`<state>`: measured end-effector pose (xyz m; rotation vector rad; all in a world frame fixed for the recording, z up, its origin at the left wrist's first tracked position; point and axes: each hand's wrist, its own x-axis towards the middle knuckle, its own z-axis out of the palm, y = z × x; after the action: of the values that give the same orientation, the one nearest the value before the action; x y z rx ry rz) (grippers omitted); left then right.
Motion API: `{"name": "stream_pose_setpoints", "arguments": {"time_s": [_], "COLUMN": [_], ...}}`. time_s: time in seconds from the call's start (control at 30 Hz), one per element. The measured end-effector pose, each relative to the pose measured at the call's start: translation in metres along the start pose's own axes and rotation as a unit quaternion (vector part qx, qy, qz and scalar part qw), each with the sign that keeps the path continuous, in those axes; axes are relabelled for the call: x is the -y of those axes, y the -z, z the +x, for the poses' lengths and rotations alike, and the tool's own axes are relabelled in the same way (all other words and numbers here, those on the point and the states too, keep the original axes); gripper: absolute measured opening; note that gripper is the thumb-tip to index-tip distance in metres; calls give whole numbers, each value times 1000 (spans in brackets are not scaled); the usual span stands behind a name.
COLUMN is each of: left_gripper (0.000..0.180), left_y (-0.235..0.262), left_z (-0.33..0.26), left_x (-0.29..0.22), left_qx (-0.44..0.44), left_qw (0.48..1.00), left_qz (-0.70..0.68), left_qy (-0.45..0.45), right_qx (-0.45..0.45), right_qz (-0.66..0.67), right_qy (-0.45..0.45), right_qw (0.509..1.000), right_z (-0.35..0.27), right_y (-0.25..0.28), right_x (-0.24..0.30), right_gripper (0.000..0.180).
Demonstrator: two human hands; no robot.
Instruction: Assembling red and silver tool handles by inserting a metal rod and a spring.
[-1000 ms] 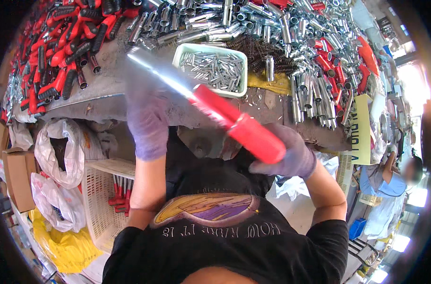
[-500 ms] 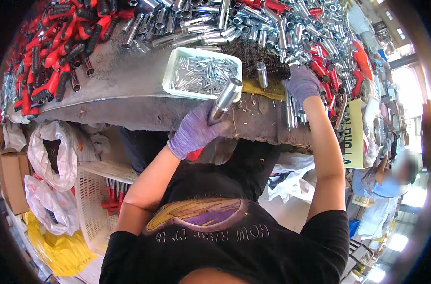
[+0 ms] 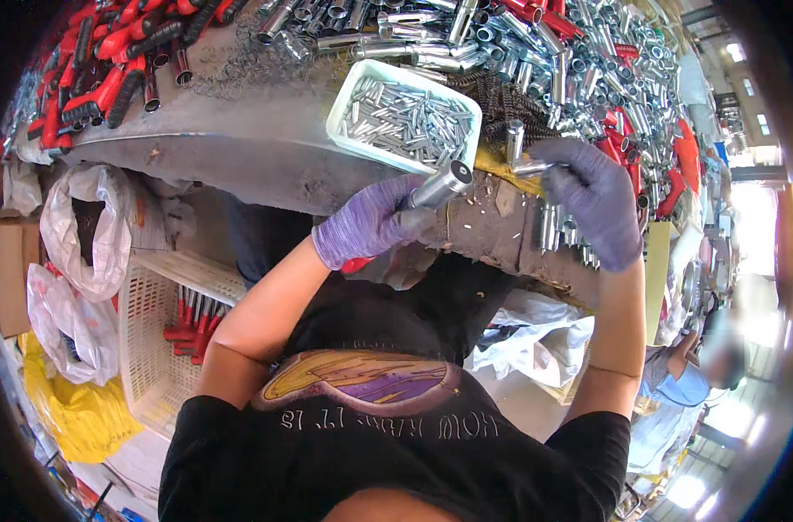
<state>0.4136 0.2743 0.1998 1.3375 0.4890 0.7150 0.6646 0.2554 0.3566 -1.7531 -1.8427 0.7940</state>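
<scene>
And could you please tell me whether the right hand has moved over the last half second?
Yes; judged against the pale tray, the right hand has drawn back toward the person's body.

A shiny silver cylinder (image 3: 439, 188), dark at the centre of its round end face, slants up rightward in the left hand (image 3: 370, 219), while a slimmer silver piece (image 3: 532, 166) juts leftward, nearly level, from the right hand (image 3: 598, 202).
</scene>
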Motion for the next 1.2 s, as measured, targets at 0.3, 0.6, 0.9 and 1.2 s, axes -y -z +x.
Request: {"name": "stream_pose_setpoints", "arguments": {"time_s": [0.3,0.6,0.9,1.2], "left_gripper": [60,66,69,51], "left_y": [-9,-4,-7,-20], "left_z": [5,3,7,9], "left_x": [-11,6,8,2], "left_qx": [3,7,4,-54], "left_qw": [1000,999,999,997], "left_qz": [-4,44,39,45], "left_qy": [15,24,17,-14], "right_qx": [78,21,-98,-393], "right_qz": [-191,-202,-15,-303], "right_qy": [261,246,231,-194], "right_qw": [943,948,968,846], "right_z": [24,11,2,26], "right_y": [-13,-45,-61,166], "right_x": [38,23,-6,-187], "right_gripper": [22,28,27,34]}}
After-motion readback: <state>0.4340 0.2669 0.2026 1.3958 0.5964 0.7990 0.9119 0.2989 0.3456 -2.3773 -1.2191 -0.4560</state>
